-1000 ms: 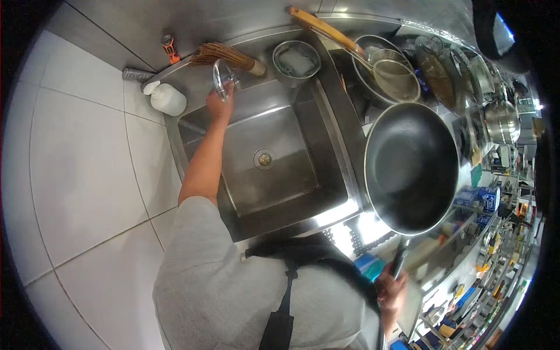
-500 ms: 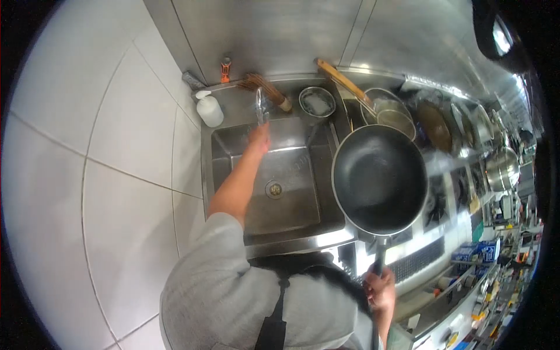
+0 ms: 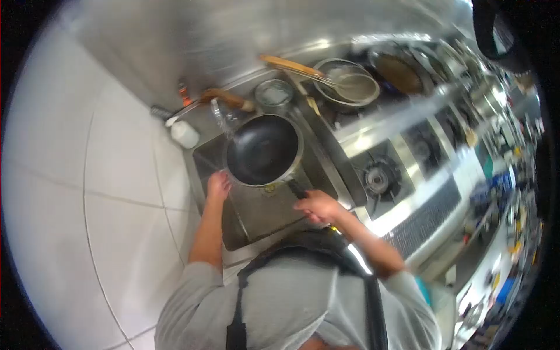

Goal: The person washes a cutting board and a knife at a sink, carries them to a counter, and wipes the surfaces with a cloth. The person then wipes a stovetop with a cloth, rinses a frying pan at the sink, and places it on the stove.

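Note:
A black frying pan (image 3: 263, 150) is over the steel sink (image 3: 254, 219), its rim close under the tap (image 3: 221, 116). My right hand (image 3: 319, 206) is wrapped round the pan's dark handle. Just beside the pan's lower left rim is my left hand (image 3: 219, 186), blurred; whether it touches the rim I cannot make out, nor how its fingers are held. The sink's drain is partly hidden by the pan.
Behind the sink stand a white pump bottle (image 3: 184, 134), a bundled brush (image 3: 229, 99) and a metal bowl (image 3: 274, 93). A wooden-handled strainer (image 3: 353, 87) rests over a pot to the right. A gas burner (image 3: 379, 178) lies right of the sink; white tiles (image 3: 128, 175) border the left.
My right hand has brought the frying pan left from beside the stove to over the sink, under the tap. My left hand has come away from the tap, down toward the pan's rim.

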Demonstrator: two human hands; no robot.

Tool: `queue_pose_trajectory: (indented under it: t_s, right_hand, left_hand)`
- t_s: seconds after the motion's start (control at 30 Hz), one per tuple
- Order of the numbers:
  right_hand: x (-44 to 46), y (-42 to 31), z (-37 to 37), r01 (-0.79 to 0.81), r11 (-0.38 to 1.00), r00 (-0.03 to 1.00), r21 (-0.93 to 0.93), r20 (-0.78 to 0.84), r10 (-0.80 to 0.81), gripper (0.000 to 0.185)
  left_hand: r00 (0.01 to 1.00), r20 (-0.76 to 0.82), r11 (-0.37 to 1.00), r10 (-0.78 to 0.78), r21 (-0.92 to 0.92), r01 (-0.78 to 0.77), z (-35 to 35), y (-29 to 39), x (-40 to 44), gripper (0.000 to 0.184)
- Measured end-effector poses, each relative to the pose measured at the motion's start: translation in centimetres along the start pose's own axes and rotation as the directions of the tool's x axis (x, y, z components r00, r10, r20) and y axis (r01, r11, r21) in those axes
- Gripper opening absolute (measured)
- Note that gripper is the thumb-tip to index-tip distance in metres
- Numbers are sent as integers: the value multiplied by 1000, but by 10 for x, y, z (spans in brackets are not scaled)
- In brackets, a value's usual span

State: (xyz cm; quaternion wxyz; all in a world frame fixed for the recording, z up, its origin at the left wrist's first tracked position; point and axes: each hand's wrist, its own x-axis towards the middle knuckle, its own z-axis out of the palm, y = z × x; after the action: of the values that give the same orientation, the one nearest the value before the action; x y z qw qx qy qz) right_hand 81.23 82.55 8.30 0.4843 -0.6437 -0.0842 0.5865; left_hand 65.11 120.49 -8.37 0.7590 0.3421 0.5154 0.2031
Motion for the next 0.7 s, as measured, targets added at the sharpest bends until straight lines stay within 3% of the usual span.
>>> queue_pose_trajectory:
  t_s: [0.07, 0.17, 0.23, 0.3, 0.33, 0.47, 0.53, 0.57, 0.63, 0.7]
  right_hand:
    - [21, 1, 14, 36, 999, 998, -32, 58, -34, 33]
    - [56, 21, 25, 42, 999, 990, 9, 132, -43, 31]
    - [59, 23, 34, 20, 999, 988, 27, 151, -24, 26]
    - [58, 23, 38, 12, 999, 984, 41, 180, -20, 32]
    - [55, 24, 38, 19, 999, 978, 44, 207, -28, 24]
    - [59, 41, 34, 34, 998, 983, 47, 180, -42, 25]
    - [60, 46, 30, 53, 995, 983, 80, 169, -66, 25]
    - [58, 44, 28, 33, 995, 986, 89, 159, -47, 27]
    - [54, 40, 25, 10, 995, 988, 101, 155, -26, 28]
    - [50, 37, 21, -7, 997, 992, 77, 126, -3, 27]
  left_hand:
    - [999, 26, 997, -48, -63, 50, -23, -27, -12, 33]
    - [986, 158, 999, -45, -4, 46, -45, -59, -41, 34]
    - [984, 69, 984, -166, -61, 170, -57, -78, -39, 38]
    - [975, 24, 974, -220, -42, 221, -49, -90, -56, 39]
    - [966, -31, 966, -258, -39, 257, -46, -93, -62, 40]
    - [953, 65, 954, -296, 68, 292, -61, -111, -61, 48]
    - [938, 135, 945, -318, -37, 326, -60, -103, -68, 70]
    - [937, 131, 944, -325, -23, 331, -52, -95, -78, 70]
    - [974, 131, 978, -186, -67, 195, -12, -70, -119, 94]
    - [977, 145, 983, -155, -74, 167, 12, -52, -140, 102]
